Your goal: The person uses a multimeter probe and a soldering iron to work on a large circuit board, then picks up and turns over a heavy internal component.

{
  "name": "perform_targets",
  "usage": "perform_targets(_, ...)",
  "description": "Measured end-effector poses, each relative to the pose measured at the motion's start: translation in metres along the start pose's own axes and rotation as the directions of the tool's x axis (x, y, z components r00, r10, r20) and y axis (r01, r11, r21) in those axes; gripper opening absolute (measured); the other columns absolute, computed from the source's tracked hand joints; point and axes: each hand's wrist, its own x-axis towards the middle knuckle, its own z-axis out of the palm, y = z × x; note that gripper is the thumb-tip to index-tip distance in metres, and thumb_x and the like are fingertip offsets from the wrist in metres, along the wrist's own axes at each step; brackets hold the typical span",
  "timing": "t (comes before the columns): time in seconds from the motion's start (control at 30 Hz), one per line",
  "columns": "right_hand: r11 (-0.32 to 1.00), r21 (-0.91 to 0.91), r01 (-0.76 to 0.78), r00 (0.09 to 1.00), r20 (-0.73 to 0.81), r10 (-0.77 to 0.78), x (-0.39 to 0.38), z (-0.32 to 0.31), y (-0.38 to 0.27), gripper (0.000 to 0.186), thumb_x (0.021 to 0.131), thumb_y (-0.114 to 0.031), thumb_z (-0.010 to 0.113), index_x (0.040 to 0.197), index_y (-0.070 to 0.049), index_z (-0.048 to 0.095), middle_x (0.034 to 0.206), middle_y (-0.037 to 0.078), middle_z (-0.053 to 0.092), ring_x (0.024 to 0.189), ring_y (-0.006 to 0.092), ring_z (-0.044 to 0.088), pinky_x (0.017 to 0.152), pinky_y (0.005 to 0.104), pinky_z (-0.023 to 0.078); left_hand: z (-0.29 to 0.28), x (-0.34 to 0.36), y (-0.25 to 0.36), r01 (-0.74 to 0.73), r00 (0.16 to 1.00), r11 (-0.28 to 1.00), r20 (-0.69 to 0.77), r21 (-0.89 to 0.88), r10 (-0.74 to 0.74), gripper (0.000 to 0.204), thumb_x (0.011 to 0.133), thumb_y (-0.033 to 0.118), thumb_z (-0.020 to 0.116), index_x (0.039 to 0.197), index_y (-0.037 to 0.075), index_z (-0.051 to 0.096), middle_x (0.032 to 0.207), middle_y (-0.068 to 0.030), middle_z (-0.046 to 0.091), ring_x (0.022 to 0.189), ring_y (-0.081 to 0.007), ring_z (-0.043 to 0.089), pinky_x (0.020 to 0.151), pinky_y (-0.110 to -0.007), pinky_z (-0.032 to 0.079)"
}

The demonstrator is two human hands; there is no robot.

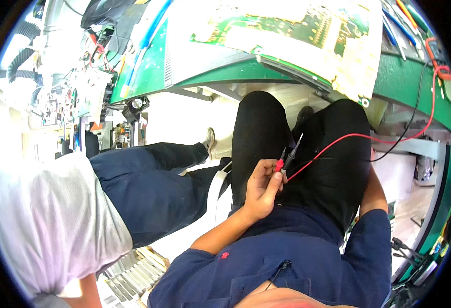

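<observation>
Held upright above my lap, my left hand (265,187) grips a red test probe (279,164) and a black test probe (290,160) together, metal tips pointing up. A red lead (353,134) runs from them rightward over my leg to an orange-cased meter (434,55) at the bench's right end; a black lead (405,131) also hangs there. My right hand (373,172) is down at the outer side of my right thigh, its fingers hidden behind the leg.
A green bench (405,82) carries a large circuit board (287,31), pens and tools (397,28). Cluttered electronics and hoses (25,61) fill the upper left. A co-worker (56,205) in a light top sits close on my left, legs toward the bench.
</observation>
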Motion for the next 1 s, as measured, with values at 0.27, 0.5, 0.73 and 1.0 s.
perform_targets(0.27, 1.0, 0.0, -0.023, 1.0, 0.011, 0.023, 0.007, -0.009, 0.005, 0.033, 0.093, -0.032, 0.045, 0.106, -0.008, 0.064, 0.109, 0.016, 0.065, 0.102, 0.0319, 0.062, 0.085, 0.0472, 0.044, 0.002, 0.001, -0.007, -0.036, 0.999, 0.998, -0.01, -0.051, 0.035, 0.017, 0.097, 0.012, 0.049, 0.11, 0.002, 0.048, 0.083, -0.0062, 0.057, 0.068, -0.0092, 0.05, 0.063, -0.023, 0.042)
perform_targets(0.5, 0.998, 0.031, -0.057, 0.998, 0.002, 0.057, 0.009, -0.02, 0.012, 0.037, 0.094, -0.035, 0.045, 0.107, -0.006, 0.064, 0.109, 0.019, 0.064, 0.101, 0.0342, 0.062, 0.083, 0.0471, 0.046, 0.004, 0.008, -0.007, -0.032, 0.999, 0.998, 0.009, -0.063, 0.033, 0.015, 0.097, 0.01, 0.05, 0.109, 0.002, 0.048, 0.083, -0.0062, 0.058, 0.067, -0.009, 0.05, 0.062, -0.022, 0.042)
perform_targets(0.73, 0.993, 0.097, -0.071, 0.997, -0.004, 0.072, 0.009, -0.036, 0.005, 0.041, 0.095, -0.037, 0.045, 0.108, -0.003, 0.063, 0.109, 0.021, 0.063, 0.099, 0.0365, 0.062, 0.081, 0.0471, 0.047, -0.004, 0.007, 0.007, -0.201, 0.98, 0.978, -0.018, -0.055, 0.2, 0.014, 0.095, 0.005, 0.05, 0.107, 0.0, 0.047, 0.082, -0.0086, 0.059, 0.065, -0.0086, 0.05, 0.06, -0.021, 0.042)
perform_targets(1.0, 0.907, 0.378, -0.183, 0.977, -0.03, 0.21, -0.029, -0.08, 0.014, 0.045, 0.095, -0.04, 0.046, 0.109, -0.001, 0.063, 0.109, 0.024, 0.063, 0.098, 0.0392, 0.062, 0.079, 0.0471, 0.048, -0.008, 0.028, 0.06, -0.342, 0.932, 0.921, 0.054, -0.185, 0.357, 0.017, 0.092, 0.005, 0.053, 0.106, 0.002, 0.044, 0.086, -0.0139, 0.056, 0.065, -0.0155, 0.055, 0.056, -0.026, 0.045)
